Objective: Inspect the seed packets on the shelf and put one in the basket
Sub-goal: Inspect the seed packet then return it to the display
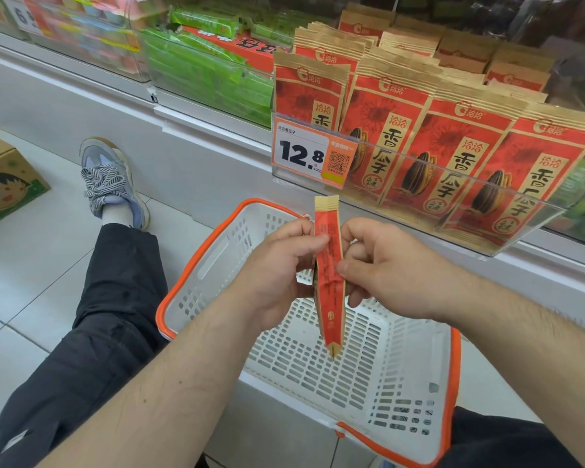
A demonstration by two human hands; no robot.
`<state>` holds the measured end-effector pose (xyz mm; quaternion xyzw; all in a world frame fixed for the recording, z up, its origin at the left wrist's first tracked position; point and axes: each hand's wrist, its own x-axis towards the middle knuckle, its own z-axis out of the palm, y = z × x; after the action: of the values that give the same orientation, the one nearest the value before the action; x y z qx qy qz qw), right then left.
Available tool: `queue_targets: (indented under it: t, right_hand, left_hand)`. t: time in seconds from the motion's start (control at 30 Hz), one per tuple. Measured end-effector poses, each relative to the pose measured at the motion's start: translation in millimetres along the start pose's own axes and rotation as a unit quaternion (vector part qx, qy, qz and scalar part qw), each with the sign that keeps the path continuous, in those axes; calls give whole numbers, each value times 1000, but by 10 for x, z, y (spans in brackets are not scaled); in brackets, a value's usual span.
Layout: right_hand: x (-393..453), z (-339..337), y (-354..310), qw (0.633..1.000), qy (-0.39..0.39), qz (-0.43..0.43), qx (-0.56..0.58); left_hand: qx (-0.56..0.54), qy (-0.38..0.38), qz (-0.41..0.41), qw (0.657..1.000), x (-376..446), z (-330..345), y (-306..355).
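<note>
Head view: a person sits on the floor before a low shelf (pixel 217 136), looking down at both hands above a basket.
Seed packet: one red-and-tan packet (pixel 330 282) is held upright and edge-on to the camera, directly over the basket's open top, so only its narrow side panel shows.
Left hand: left hand (pixel 277 275) grips the packet's left side, thumb pressed near the upper part, fingers curled behind it.
Right hand: right hand (pixel 382 265) pinches the right edge between thumb and forefinger; the other fingers hang loosely curled below.
Why held so: turning it sideways with two hands probably lets the side print be read, which fits the inspecting step.
Basket: white perforated basket (pixel 196 298) with an orange rim sits between the legs, nothing visible inside; placed right under the hands, so a release would likely drop the packet in.
Shelf stock: matching seed packets (pixel 453 157) stand in rows behind a clear plastic front carrying a price tag (pixel 301 153).
Progress: inspection seems under way; the packet is not yet in the basket.
</note>
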<state>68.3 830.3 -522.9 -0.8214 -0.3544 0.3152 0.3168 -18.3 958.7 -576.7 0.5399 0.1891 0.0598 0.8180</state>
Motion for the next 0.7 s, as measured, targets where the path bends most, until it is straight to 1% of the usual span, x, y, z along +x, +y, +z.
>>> queue_targets:
  t: [0.1, 0.23, 0.33, 0.43, 0.53, 0.7]
  right_hand:
    - [-32, -24, -23, 1000, -14, 2, -25]
    - [-91, -17, -44, 992, -80, 25, -99]
    - [-105, -13, -58, 989, -83, 16, -117]
    - [-100, -8, -72, 988, -88, 15, -125]
    - [-114, 3, -84, 983, -122, 19, -136]
    - [-136, -42, -96, 981, -152, -19, -117]
  left_hand:
    - [-15, 12, -2, 1000, 7, 1, 16]
    - [-37, 25, 3, 999, 20, -13, 51]
    - [-44, 38, 3, 998, 41, -37, 38]
    - [-47, 51, 0, 998, 48, -50, 10]
    - [-67, 59, -3, 996, 56, -57, 1]
    - [-87, 54, -8, 995, 57, -85, -16]
